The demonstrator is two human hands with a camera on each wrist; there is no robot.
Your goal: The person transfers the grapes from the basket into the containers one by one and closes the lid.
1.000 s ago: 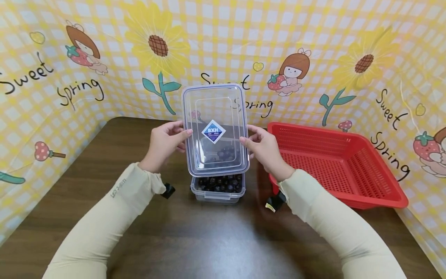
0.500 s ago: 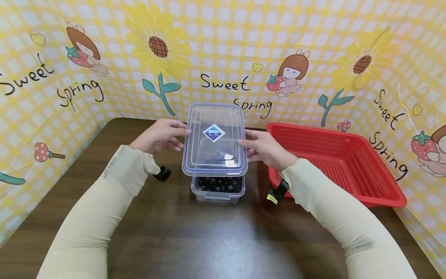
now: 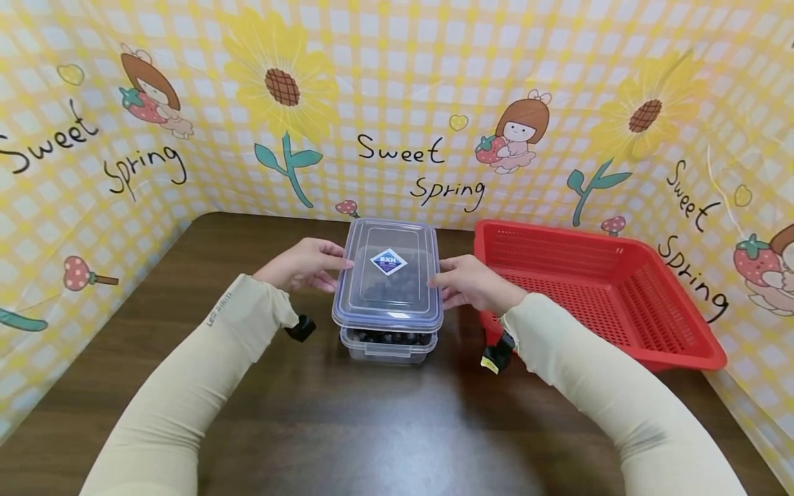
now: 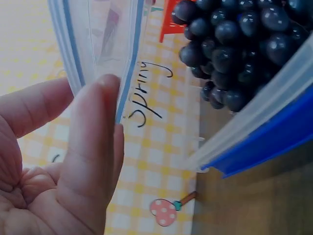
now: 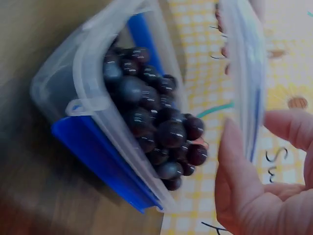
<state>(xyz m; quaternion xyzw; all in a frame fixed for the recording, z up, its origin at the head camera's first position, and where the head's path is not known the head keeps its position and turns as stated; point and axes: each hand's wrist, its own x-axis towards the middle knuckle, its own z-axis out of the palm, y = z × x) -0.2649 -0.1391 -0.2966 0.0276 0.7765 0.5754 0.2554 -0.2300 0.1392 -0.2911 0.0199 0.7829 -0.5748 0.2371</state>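
A clear rectangular lid with a blue seal and a diamond sticker is held between both hands. My left hand pinches its left edge, and my right hand its right edge. Directly beneath is a clear plastic food container on the table. Dark grapes are heaped in it, some standing above the rim. Both wrist views show a gap between lid and container. Blue side latches on the container hang folded outward. The lid hides most of the container in the head view.
A red perforated plastic basket stands to the right, close to my right hand. The brown wooden table ends at a yellow checked cloth backdrop behind and at the sides.
Both hands have brought the lid down over the container, tipping it from nearly upright to flatter. Less of the grapes shows in the head view. The container and basket have stayed put.
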